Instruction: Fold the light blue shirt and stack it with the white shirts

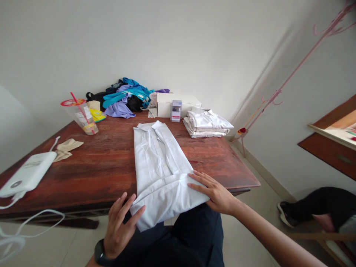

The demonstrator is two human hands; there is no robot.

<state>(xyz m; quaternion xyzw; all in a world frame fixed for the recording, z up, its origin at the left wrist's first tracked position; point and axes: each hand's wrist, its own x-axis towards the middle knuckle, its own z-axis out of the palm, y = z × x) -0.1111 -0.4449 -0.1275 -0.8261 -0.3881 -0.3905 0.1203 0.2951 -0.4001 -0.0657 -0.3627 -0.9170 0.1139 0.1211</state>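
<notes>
A white collared shirt lies lengthwise on the wooden table, its collar toward the wall. Its near end is turned up in a wide fold, and part of it hangs over the table's front edge above my lap. My left hand, with a dark watch on the wrist, is at the left side of this fold, fingers apart and the tips touching the cloth. On the right side my right hand rests with outstretched fingers flat on the folded part.
Folded white shirts are stacked at the back right, beside a white box. A heap of clothes lies against the wall. To the left are a plastic cup, a beige cloth and a white power bank with a cable.
</notes>
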